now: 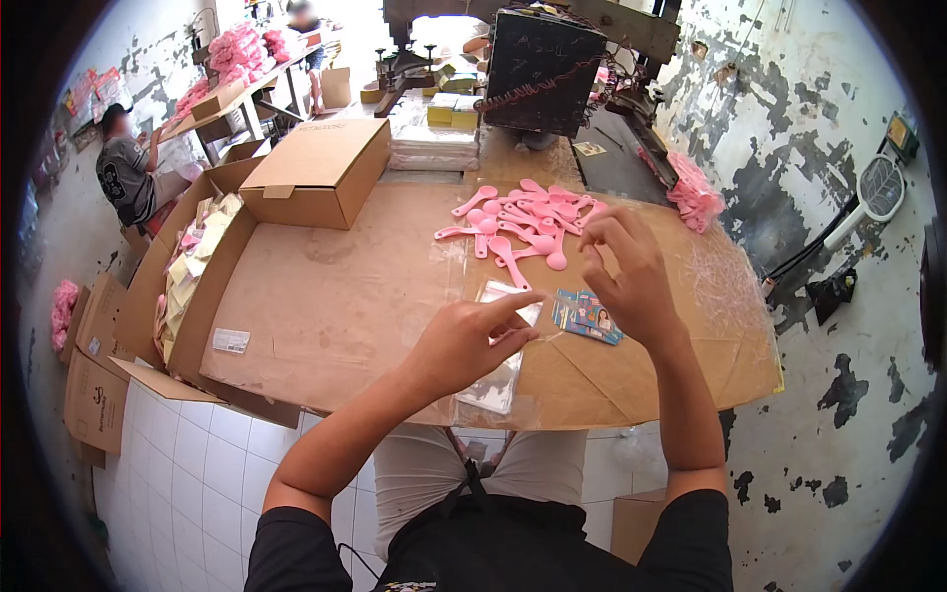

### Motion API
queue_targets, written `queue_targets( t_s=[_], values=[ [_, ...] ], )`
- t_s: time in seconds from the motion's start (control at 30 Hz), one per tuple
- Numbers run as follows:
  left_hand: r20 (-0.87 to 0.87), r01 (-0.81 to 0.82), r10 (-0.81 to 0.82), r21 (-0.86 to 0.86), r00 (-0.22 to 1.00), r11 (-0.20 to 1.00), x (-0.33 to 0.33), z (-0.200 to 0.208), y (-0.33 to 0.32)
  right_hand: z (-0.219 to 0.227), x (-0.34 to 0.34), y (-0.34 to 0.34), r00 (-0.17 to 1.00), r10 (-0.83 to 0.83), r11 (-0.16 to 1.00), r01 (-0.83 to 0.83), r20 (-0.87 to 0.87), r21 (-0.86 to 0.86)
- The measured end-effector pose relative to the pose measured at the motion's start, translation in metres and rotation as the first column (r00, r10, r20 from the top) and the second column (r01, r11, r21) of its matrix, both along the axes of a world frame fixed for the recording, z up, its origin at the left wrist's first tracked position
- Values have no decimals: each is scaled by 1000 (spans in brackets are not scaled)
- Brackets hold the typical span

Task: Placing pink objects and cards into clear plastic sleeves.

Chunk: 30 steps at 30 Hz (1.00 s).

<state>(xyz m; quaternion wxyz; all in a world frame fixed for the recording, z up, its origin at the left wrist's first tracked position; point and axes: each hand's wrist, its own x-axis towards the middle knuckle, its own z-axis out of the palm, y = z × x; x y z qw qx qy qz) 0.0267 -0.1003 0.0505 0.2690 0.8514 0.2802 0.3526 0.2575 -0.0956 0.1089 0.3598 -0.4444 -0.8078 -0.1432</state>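
Observation:
Over a stack of clear plastic bags (489,393) is my left hand (464,340), its index finger stretched out and its thumb apart, with nothing visible between them. My right hand (636,281) is raised just right of a pile of pink plastic spoons (533,222). Its fingers are bent but spaced from the thumb, and I see nothing held in them. Between the hands lies a small stack of blue printed cards (589,317), nearest to the right hand. The left hand partly covers the bags.
A closed cardboard box (321,168) and an open box of pale packets (197,247) stand on the left. A dark machine (543,69) rises behind the cardboard-covered table (335,286). Pink bundles (695,192) lie at the right wall. Another person (133,168) sits far left.

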Motion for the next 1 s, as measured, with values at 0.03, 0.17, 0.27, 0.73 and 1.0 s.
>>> queue_targets(
  t_s=[0.03,0.17,0.27,0.73,1.0],
  values=[
    [60,9,-3,-95,998,995,-1,-1,2,0,2,-4,995,92,995,-90,-33,44],
    [158,24,3,-170,987,985,3,2,2,-3,-19,-32,990,99,983,-113,100,146],
    [116,-14,21,-60,993,998,9,6,-2,-12,-23,-33,986,36,970,-73,160,233],
    [164,17,28,-270,986,963,-1,8,5,-5,32,-14,897,18,973,-118,-441,-199],
    [345,100,124,-564,931,820,-28,-1,62,-30,222,-15,806,-419,819,135,-419,-558]
  ],
)
